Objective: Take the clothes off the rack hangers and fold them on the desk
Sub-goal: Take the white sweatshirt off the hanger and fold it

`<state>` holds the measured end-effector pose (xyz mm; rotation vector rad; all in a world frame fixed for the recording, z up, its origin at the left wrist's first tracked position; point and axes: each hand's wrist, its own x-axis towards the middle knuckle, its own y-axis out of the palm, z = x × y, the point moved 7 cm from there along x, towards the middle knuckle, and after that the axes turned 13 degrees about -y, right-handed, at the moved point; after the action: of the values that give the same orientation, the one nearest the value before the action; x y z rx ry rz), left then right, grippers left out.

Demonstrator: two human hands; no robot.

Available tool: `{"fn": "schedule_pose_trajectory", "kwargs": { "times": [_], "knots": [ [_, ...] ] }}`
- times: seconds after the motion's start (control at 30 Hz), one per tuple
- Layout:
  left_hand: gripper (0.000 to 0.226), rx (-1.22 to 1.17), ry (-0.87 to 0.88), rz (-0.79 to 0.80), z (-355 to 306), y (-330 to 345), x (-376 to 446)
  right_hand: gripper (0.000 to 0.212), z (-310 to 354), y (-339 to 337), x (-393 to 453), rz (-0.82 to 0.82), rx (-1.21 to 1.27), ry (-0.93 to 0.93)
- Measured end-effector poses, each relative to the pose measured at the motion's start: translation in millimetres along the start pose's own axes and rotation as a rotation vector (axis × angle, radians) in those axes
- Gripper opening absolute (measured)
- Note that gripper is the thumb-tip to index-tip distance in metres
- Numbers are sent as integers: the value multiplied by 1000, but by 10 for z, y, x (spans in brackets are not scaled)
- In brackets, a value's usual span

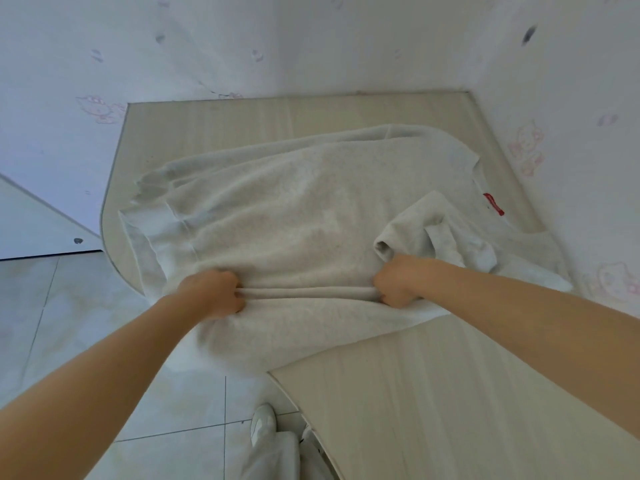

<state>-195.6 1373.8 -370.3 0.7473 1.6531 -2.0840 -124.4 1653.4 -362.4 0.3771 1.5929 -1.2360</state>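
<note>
A pale grey sweatshirt [294,202] lies spread across the beige desk [433,393], its hem to the left and its collar with a small red label [493,204] to the right. Part of it hangs over the desk's near edge. My left hand [211,292] and my right hand [398,280] each grip a raised ridge of the near fabric, with a taut fold stretched between them. One sleeve [415,230] lies folded over the body just beyond my right hand. No rack or hangers are in view.
The desk sits in a corner, with patterned white walls [571,98] behind and to the right. Its left end is rounded, with tiled floor [86,306] below. My white shoe [263,422] and trouser leg stand at the desk's inner curve.
</note>
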Motion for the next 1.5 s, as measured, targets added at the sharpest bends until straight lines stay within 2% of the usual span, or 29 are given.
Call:
{"fn": "schedule_pose_trajectory", "kwargs": {
  "times": [0.1, 0.2, 0.3, 0.43, 0.5, 0.6, 0.7, 0.8, 0.87, 0.93, 1.0, 1.03, 1.13, 1.17, 1.23, 1.3, 1.4, 1.43, 1.5],
  "knots": [
    [25, 76, -10, -116, 80, -165, 86, 34, 164, 63, 73, 102, 151, -19],
    [26, 131, -24, -260, 147, -360, 182, 35, 236, -42, 163, 32, 268, -17],
    [28, 119, -67, -329, 280, -491, 279, 31, 123, -224, 182, -252, 344, 52],
    [24, -100, -132, -62, 467, -418, 335, 15, -3, -405, 124, -574, 658, 12],
    [23, -111, -162, -7, 540, -377, 308, 8, -70, -464, 105, -675, 708, 16],
    [26, 15, -149, -52, 565, -317, 271, 6, -71, -472, 44, -701, 697, -23],
    [15, 99, -95, -186, 356, -293, 230, 7, -235, -504, -202, -913, 877, -58],
    [8, 26, -19, -313, -61, -293, 88, 14, -841, -282, -564, -1174, 951, 254],
    [11, -92, 88, -287, -456, -271, -6, 24, -1294, 105, -744, -1140, 969, 534],
    [13, -261, 189, -209, -896, -271, -95, 45, -1605, 584, -830, -881, 979, 760],
    [18, -484, 240, -81, -1304, -268, -170, 72, -1714, 944, -828, -687, 1091, 814],
    [20, -594, 247, -14, -1489, -265, -190, 77, -1709, 1025, -803, -677, 1176, 776],
    [33, -866, 241, 186, -1931, -283, -225, 73, -1670, 1099, -745, -758, 1342, 669],
    [36, -901, 236, 207, -2037, -299, -213, 71, -1641, 1097, -734, -774, 1382, 645],
    [36, -839, 230, 145, -2233, -342, -157, 57, -1630, 1056, -734, -849, 1378, 557],
    [35, -732, 224, 17, -2329, -429, -105, 39, -1683, 912, -805, -1006, 1231, 498],
    [33, -804, 266, -132, -2422, -655, -102, 29, -1868, 794, -1025, -1210, 1005, 555],
    [33, -836, 278, -152, -2445, -705, -90, 29, -1922, 792, -1056, -1228, 981, 565],
    [30, -813, 266, -131, -2496, -701, -39, 32, -1995, 887, -1031, -1142, 1001, 568]
  ]
}}
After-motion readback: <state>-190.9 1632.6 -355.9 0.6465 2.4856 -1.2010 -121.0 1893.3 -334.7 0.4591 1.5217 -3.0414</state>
